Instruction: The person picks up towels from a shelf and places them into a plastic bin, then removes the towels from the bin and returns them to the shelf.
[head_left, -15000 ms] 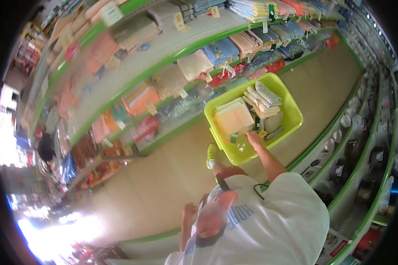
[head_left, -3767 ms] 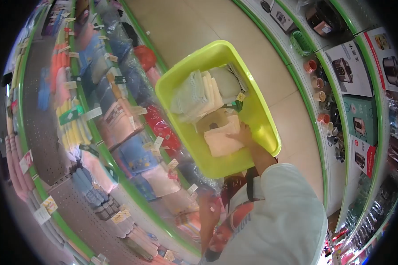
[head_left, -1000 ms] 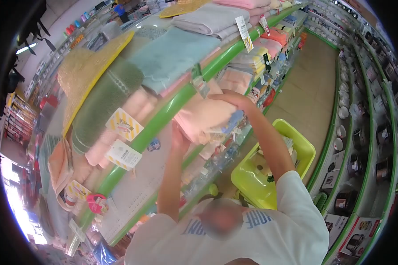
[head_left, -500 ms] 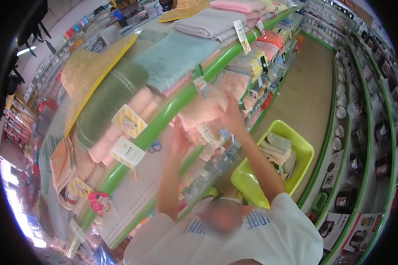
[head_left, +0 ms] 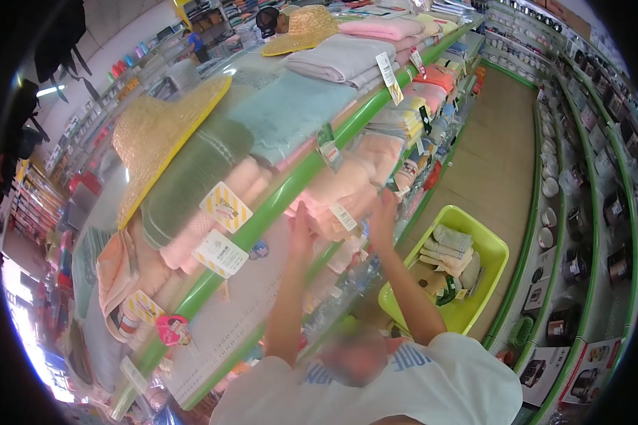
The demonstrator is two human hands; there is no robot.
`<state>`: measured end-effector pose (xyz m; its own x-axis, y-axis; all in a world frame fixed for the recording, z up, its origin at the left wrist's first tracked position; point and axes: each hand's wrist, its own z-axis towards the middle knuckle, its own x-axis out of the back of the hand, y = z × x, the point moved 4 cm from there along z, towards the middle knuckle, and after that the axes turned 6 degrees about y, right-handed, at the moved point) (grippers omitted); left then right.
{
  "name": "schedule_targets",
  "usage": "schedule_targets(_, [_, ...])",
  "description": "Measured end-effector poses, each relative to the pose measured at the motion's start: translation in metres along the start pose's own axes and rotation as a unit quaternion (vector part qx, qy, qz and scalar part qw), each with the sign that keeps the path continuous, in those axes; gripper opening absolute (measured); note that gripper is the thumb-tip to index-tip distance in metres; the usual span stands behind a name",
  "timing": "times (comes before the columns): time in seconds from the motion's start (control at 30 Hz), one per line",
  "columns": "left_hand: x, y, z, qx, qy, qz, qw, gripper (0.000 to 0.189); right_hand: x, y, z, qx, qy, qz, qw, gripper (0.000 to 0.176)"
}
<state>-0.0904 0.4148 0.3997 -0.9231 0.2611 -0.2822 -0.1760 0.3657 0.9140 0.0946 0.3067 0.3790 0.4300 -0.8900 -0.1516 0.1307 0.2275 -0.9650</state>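
Note:
A stack of folded pink towels [head_left: 340, 184] with a hanging white tag [head_left: 344, 217] lies on the shelf under the green shelf edge. My left hand [head_left: 301, 232] is at the stack's left front edge, its fingers stretched upward against the towels. At the right side of the same stack, my right hand [head_left: 383, 216] points its extended fingers up, close beside the cloth. Neither hand appears closed around a towel, though the fingertips are partly blurred. Below my right arm, a yellow-green basket [head_left: 490, 283] on the floor contains folded light towels [head_left: 448, 248] and other goods.
On the upper shelf lie a straw hat [head_left: 166, 134], a green towel [head_left: 198, 166], a blue towel [head_left: 298, 117] and grey towels [head_left: 340, 57]. Price tags hang over the green edge [head_left: 283, 195]. Across the aisle floor [head_left: 496, 134] stand shelves with bowls [head_left: 548, 188] and boxed cookware [head_left: 546, 368].
My right hand has come down from the top of the pink towels to their right side. The left hand stays near the left edge. The camera view has shifted slightly.

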Motion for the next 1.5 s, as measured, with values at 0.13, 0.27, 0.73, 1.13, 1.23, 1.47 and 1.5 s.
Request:
schedule_targets(0.13, [-0.002, -0.02, 0.021, -0.003, 0.047, 0.041, 0.998, 0.067, -0.02, 0.014, -0.05, 0.016, -0.054, -0.003, 0.998, 0.057])
schedule_targets(0.27, [-0.012, -0.045, 0.043, -0.012, 0.052, -0.099, 0.994, 0.076, -0.063, 0.003, -0.082, 0.05, -0.074, -0.02, 0.996, 0.056])
schedule_targets(0.73, [0.019, 0.011, -0.008, 0.005, -0.015, 0.104, 0.994, 0.077, -0.011, -0.014, -0.049, 0.159, -0.087, -0.233, 0.955, 0.042])
schedule_targets(1.13, [0.027, -0.032, 0.069, -0.062, -0.041, 0.098, 0.992, 0.054, -0.118, -0.106, 0.016, 0.489, -0.259, -0.385, 0.738, 0.04])
schedule_targets(1.23, [0.019, -0.033, 0.067, -0.113, -0.005, 0.05, 0.992, 0.055, -0.122, -0.117, 0.002, 0.374, -0.361, -0.292, 0.803, 0.043])
schedule_targets(1.47, [0.069, 0.042, 0.019, -0.278, 0.051, 0.511, 0.812, 0.055, -0.096, -0.125, -0.014, 0.493, -0.321, -0.205, 0.782, 0.046])
schedule_targets(1.5, [0.058, 0.066, 0.013, -0.277, 0.028, 0.53, 0.801, 0.056, -0.097, -0.126, -0.011, 0.486, -0.323, -0.19, 0.79, 0.046])
